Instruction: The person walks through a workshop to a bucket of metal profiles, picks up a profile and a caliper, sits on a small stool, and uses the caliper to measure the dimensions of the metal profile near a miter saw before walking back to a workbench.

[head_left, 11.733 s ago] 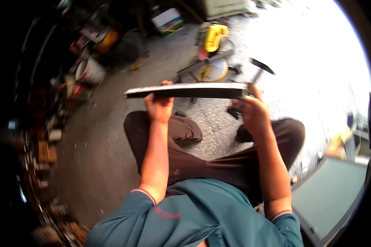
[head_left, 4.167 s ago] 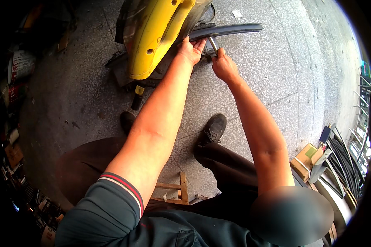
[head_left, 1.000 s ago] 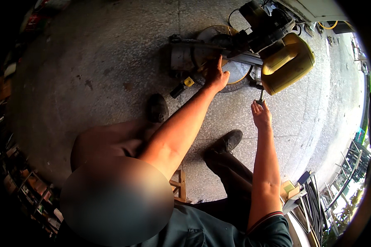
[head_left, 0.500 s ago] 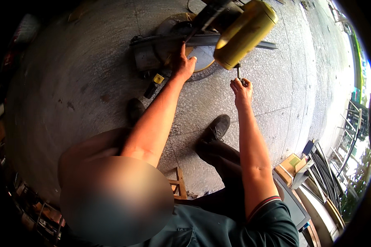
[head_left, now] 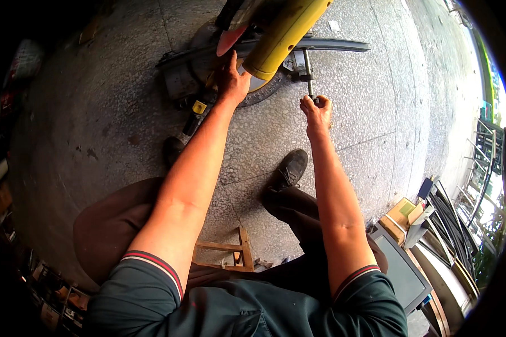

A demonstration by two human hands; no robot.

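A mitre saw with a yellow motor housing (head_left: 289,39) stands on the floor in front of me. A long dark bar (head_left: 343,45) lies across it. My left hand (head_left: 232,84) is at the near side of the bar, index finger stretched out against it and thumb apart, close to the housing. The housing hides part of the bar and the saw's round base (head_left: 267,92). To the right, my right hand (head_left: 318,111) is closed round the handle at the near end of a metal screw clamp (head_left: 309,73), whose rod runs toward the bar.
A black saw handle with a yellow end (head_left: 195,115) juts out toward me. My shoe (head_left: 293,167) is between my arms, near a wooden stool (head_left: 225,247). At lower right are a grey panel (head_left: 402,269), a cardboard box (head_left: 402,213) and dark strips (head_left: 452,219).
My view has shifted, and the saw and both hands appear farther left. The clamp's rod, previously behind the yellow housing, now shows. My right hand keeps its hold on the clamp handle.
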